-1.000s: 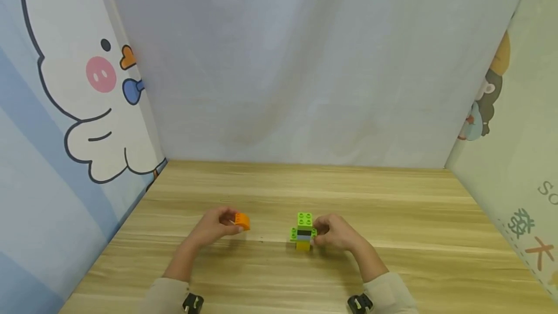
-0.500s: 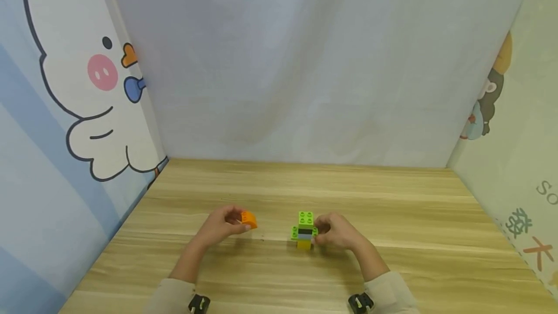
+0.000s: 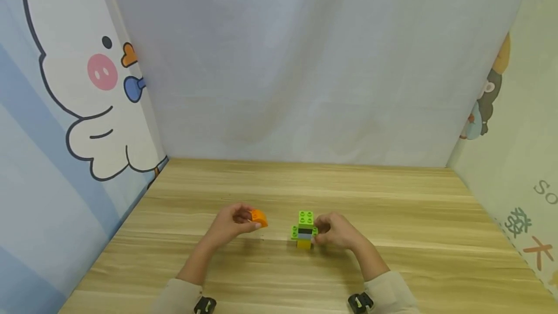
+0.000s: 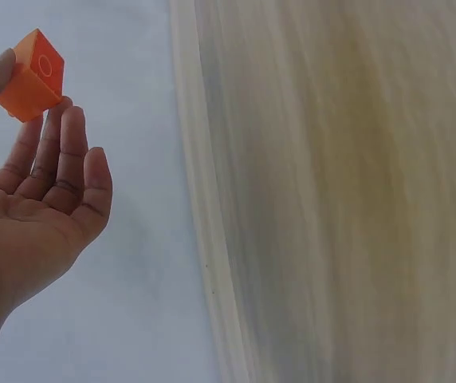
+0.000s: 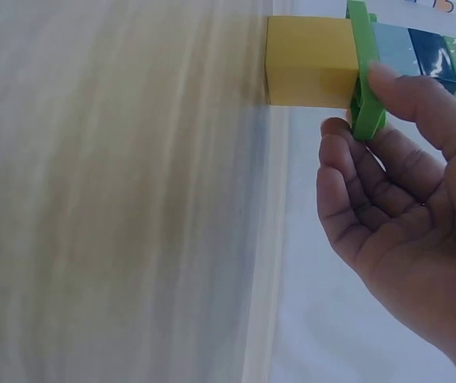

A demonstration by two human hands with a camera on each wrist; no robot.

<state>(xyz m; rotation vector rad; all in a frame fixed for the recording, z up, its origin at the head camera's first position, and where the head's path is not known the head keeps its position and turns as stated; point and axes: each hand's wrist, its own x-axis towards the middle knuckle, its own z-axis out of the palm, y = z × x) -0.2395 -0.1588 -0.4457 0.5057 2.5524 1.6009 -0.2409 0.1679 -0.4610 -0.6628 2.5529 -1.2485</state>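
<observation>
My left hand (image 3: 230, 226) pinches an orange building brick (image 3: 259, 217) with a curved side between thumb and fingers, held above the table left of a small stack. In the left wrist view the orange brick (image 4: 38, 76) shows a ring mark on one face. The stack of building bricks (image 3: 304, 229) stands upright: yellow at the bottom, then a wide green plate, a light blue brick, a dark one and a green studded brick on top. My right hand (image 3: 337, 231) pinches the right end of the green plate (image 5: 364, 72), just above the yellow brick (image 5: 311, 62).
A wood-grain table (image 3: 392, 207) lies under both hands. Behind it hangs a pale grey cloth (image 3: 279, 62). Cartoon-printed panels stand at the left (image 3: 65, 110) and the right (image 3: 514, 134).
My left hand has moved right, bringing the orange brick closer to the stack and tilting it. The right hand and the stack have stayed in place.
</observation>
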